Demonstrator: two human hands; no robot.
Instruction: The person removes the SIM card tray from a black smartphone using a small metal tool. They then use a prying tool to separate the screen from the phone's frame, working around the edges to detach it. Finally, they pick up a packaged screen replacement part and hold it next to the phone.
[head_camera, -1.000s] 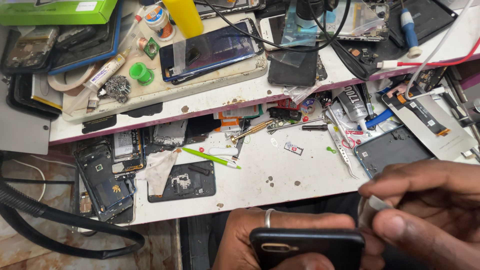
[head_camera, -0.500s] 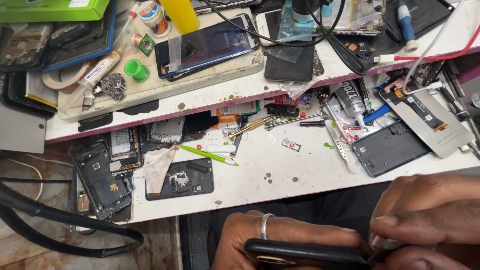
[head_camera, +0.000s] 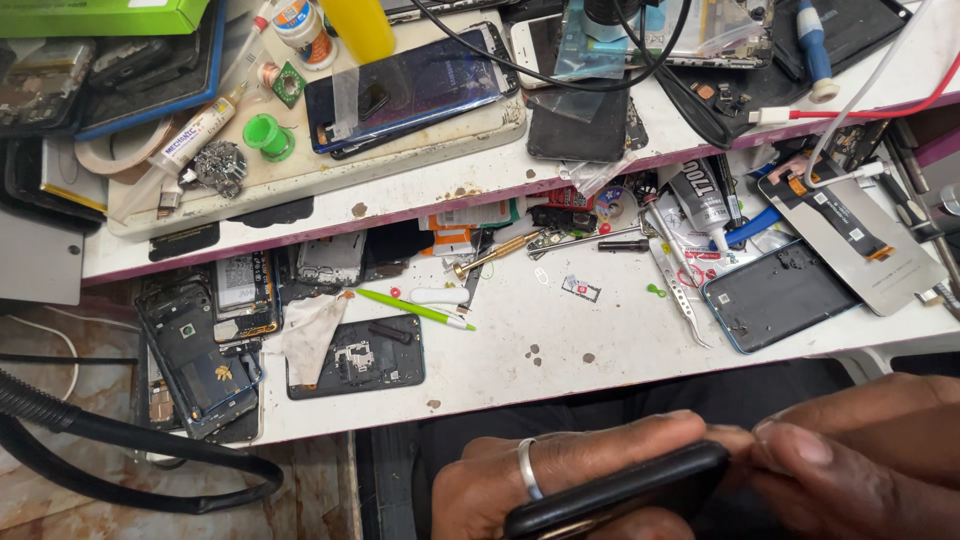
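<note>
My left hand (head_camera: 560, 478), with a silver ring on one finger, grips a black phone (head_camera: 625, 490) held edge-on below the front edge of the white workbench (head_camera: 600, 350). My right hand (head_camera: 860, 455) pinches at the phone's right end with thumb and fingertips; what it holds there is hidden. Both hands sit low in the head view, over my dark lap.
On the bench lie an opened phone body (head_camera: 355, 355), a blue phone back shell (head_camera: 775, 295), a display panel with flex cable (head_camera: 850, 240), a green pen (head_camera: 415, 308), tweezers (head_camera: 675, 285) and a brass screwdriver (head_camera: 495, 255). The upper shelf (head_camera: 300, 215) holds a dark phone (head_camera: 410, 90) and cables.
The phone has tilted from showing its back to lying edge-on. My hands have shifted right and lower in view. A small grey tool seen earlier in my right fingers no longer shows.
</note>
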